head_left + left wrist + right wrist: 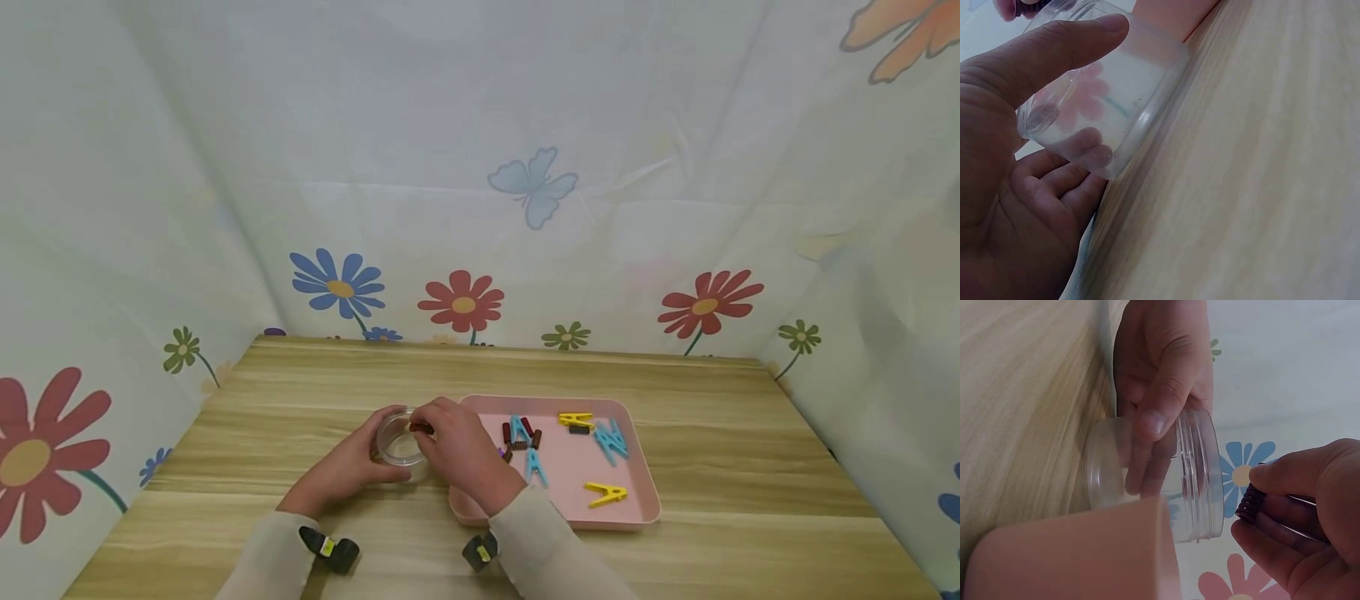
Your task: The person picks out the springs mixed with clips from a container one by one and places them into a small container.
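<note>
- Coil (1250,502), dark and ribbed, is up in the right hand (465,442): fingers pinching it, one end showing, just above the jar's mouth.
- Looks featherlight to me. Can't tell from my feeds whether it's springy or stiff, so I'd pinch gently around the middle and let the ridges do the gripping.
- Clear jar (399,440) is in the left hand (360,460), thumb on one side, fingers curled round the other. Mouth faces up; can't swear its base touches the tabletop (735,467).
- Probably light, stiffish plastic and kinda slick. I'd hold it low on the wall, clear of the rim, no hard squeezing or it might skid.
- Pink tray (566,463) sits just to the right, with clothespins (606,494) and more dark pieces (518,446) in it.
</note>
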The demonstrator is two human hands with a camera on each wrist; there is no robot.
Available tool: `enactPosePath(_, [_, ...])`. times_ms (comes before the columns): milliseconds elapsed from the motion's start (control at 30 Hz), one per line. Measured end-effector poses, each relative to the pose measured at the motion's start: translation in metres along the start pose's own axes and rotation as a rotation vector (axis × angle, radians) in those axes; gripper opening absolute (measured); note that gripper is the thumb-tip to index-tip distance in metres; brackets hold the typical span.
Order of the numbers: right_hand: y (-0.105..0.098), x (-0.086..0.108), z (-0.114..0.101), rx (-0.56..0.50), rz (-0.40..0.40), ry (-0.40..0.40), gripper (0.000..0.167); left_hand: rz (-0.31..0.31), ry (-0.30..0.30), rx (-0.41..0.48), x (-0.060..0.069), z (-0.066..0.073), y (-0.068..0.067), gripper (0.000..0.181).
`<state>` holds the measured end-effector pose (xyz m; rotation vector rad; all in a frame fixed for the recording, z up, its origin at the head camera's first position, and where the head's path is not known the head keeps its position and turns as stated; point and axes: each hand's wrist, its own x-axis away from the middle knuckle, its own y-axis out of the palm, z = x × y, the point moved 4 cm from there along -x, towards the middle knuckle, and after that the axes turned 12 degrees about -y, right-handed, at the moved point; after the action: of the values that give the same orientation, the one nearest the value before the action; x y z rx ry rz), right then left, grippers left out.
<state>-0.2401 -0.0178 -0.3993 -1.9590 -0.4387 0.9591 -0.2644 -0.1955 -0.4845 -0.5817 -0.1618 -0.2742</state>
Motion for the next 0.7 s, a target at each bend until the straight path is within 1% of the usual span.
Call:
enactPosePath(133, [0.0017,-0.0012,0.0012,0.0,-0.017,0.018,0.016,0.002,0.0,0.003,-0.0008,0.0007,-0.0006,0.093])
enactPosePath(300, [0.0058,0.0006,0.0014,-0.021,-0.047,0.038,0.017,0.0,-0.014,0.004,-0.0008,-0.0044,0.0023,0.093])
enactPosePath(433, [0.0066,0.0009,0.0003,-0.02,-0.052,0.031,0.018,0.007,-0.015,0.0,-0.0001,-0.0062,0.0028,0.093])
enactPosePath(567, [0.0063,-0.0005,0.0001,0.004,-0.06,0.02,0.018,0.016,-0.016,-0.008,0.0,-0.0048,0.0016,0.092])
enactPosePath(700, [0.0058,-0.0021,-0.0003,0.032,-0.065,0.0,0.018,0.013,-0.009,-0.006,-0.0007,-0.0025,0.0003,0.093])
